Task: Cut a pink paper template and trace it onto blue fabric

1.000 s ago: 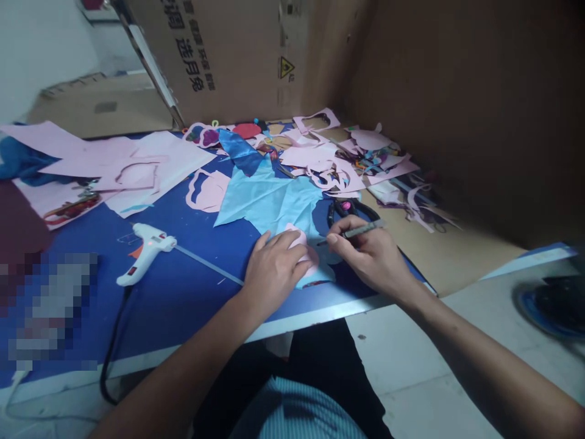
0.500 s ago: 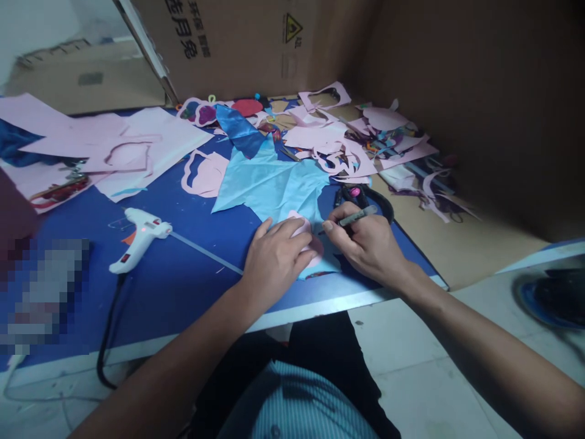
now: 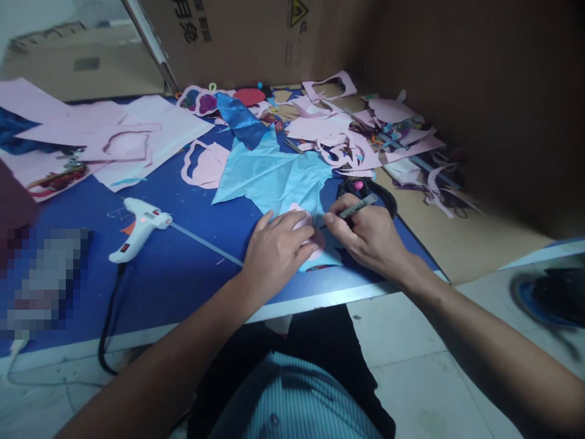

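Here's the left hand [image 3: 278,249] hiding much of the pink piece [image 3: 319,244] beneath, the right hand [image 3: 371,236] masking part of its pen [image 3: 361,205]!

On your blue table [image 3: 169,292] lie a white glue gun [image 3: 137,231], left; light-blue cloth [image 3: 274,177], before you; a pink cut-out [image 3: 212,167], left of the cloth; pale sheets [image 3: 169,128], rear left.

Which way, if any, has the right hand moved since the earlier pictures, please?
Yes: the right hand has shifted slightly left, judged against the table corner.
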Demonstrator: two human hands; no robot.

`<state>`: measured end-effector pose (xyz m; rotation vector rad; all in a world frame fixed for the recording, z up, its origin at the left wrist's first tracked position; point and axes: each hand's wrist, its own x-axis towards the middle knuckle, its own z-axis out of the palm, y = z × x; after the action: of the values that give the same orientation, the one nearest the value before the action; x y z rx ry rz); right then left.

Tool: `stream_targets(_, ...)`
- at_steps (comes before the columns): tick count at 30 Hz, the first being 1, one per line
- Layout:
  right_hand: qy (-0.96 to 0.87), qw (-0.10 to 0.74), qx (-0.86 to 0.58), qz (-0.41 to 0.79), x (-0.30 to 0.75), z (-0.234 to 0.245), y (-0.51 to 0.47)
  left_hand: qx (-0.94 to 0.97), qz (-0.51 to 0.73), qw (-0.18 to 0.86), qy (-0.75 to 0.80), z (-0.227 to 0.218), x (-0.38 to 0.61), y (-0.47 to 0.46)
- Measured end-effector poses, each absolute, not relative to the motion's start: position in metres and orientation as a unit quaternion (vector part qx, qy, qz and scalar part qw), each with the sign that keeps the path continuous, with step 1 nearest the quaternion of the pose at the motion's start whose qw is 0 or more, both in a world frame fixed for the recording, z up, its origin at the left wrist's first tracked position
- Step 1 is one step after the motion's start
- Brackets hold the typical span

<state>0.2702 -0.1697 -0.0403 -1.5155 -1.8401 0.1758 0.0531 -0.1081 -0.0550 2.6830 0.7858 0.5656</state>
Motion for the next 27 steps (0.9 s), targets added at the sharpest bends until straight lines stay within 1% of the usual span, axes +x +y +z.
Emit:
stream_targets(20, -0.719, 0.363, -0.590, 0.056, 0.2667, -0.0383, -0.1718, 0.933, 0.184, 0.140, 0.276, -0.0552, 0.0535, -0.1097)
stream_targets(27, -0.716, 0.359, -0.598, 0.034, 0.2686, -0.0351, -0.1770, 0.932, 0.186, 0.138, 0.277, -0.0562, 0.0531, -0.1103)
